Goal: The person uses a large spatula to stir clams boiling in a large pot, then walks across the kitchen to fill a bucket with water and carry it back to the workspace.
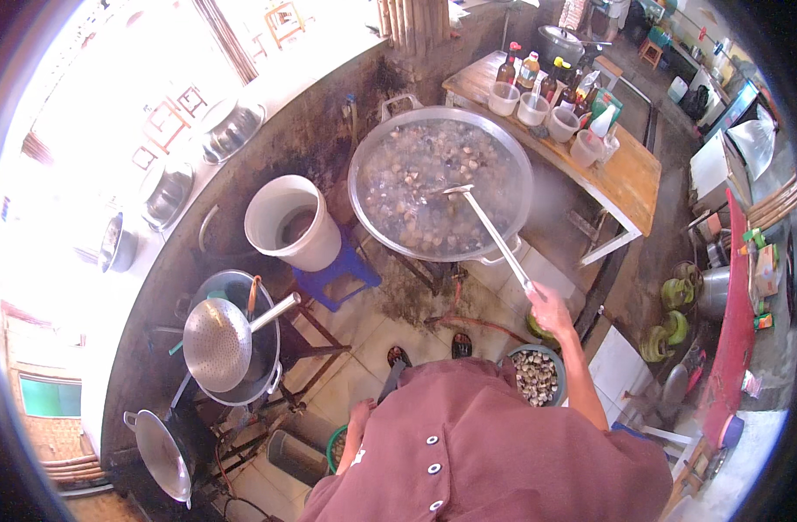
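Note:
A long-handled metal stirring utensil (494, 233) reaches from my right hand (548, 309) into a wide, round metal pan (357, 193). My right fingers are closed round the end of its handle. Its head lies partly among small shellfish (416, 178) in steaming liquid, so its exact shape is hidden. Down at my left side, my left hand (360, 412) rests by my dark trousers with its fingers loosely extended, and I see nothing in it. A grey basin (562, 372) of small shellfish stands by my right forearm.
A white bucket (324, 248) sits on a blue stool (351, 277). Left of it, a perforated skimmer (214, 344) lies across a large pan (264, 383). Bottles and plastic cups (504, 98) crowd a wooden table (629, 178). Green gas cylinders (675, 296) stand at right.

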Demonstrator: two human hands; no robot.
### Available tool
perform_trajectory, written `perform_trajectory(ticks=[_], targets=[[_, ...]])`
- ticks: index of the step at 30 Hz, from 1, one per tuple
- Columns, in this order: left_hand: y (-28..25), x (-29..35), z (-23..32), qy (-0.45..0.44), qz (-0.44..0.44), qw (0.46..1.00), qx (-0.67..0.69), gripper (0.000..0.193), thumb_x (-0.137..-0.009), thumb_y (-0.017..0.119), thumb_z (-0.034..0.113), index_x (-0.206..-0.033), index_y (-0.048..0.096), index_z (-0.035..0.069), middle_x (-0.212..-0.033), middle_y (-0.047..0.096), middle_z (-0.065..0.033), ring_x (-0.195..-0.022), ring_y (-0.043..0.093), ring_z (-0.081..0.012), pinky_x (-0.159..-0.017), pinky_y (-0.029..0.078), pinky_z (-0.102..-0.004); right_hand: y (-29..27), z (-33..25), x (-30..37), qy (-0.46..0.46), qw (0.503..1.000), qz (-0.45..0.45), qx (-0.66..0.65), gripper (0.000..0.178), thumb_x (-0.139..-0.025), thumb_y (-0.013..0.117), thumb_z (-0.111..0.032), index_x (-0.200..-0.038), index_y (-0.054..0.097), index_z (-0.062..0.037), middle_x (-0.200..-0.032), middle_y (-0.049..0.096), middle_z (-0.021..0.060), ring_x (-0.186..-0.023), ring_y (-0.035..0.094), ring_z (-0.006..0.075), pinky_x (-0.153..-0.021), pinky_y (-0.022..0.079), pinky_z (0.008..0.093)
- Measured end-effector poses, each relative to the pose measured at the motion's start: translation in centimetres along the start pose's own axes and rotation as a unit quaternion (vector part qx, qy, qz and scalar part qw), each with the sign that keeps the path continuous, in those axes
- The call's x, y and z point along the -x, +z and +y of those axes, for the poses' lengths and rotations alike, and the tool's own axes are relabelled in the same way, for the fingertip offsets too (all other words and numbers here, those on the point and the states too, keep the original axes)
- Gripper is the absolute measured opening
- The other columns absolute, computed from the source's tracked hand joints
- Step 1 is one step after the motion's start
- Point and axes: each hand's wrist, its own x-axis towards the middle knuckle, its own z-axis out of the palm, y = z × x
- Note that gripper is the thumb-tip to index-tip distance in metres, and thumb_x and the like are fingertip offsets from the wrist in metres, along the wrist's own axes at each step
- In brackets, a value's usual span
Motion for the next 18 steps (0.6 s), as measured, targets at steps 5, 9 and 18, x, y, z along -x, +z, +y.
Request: perform_trajectory(ticks=[5,9,18], targets=[[0.4,-0.4,0.1,-0.12,-0.011,0.991,0.063,0.043,-0.085,0.058,0.018,-0.125,0.056,0.003,-0.11,0.067,-0.0113,-0.098,0.064,-0.0256,-0.082,0.053,-0.0364,-3.5,-0.9,4.7,-0.013,0.996,0.001,0.089,0.035,-0.094,0.057,-0.021,-0.125,0.061,-0.0043,-0.064,0.049,-0.0044,-0.05,0.042,0.0035,-0.046,0.035,0.0243],[-0.3,-1.8,1.1,-0.224,-0.014,0.901,0.372,0.039,-0.093,0.048,0.021,-0.128,0.054,0.005,-0.115,0.063,-0.0094,-0.096,0.06,-0.0233,-0.078,0.051,-0.0368,-3.9,-0.7,6.4,-0.03,0.985,0.021,0.169,0.037,-0.094,0.059,-0.021,-0.125,0.06,-0.0016,-0.07,0.054,-0.0032,-0.054,0.041,0.0034,-0.048,0.038,0.0247],[-4.9,-3.9,6.0,-0.276,-0.013,0.844,0.461,0.043,-0.095,0.044,0.032,-0.131,0.05,0.008,-0.12,0.06,-0.0096,-0.087,0.053,-0.0207,-0.076,0.047,-0.0382,-0.3,-1.7,6.1,0.093,0.974,-0.064,-0.194,0.03,-0.099,0.052,-0.03,-0.113,0.059,-0.004,-0.06,0.047,-0.005,-0.042,0.04,0.0032,-0.037,0.033,0.0202]])
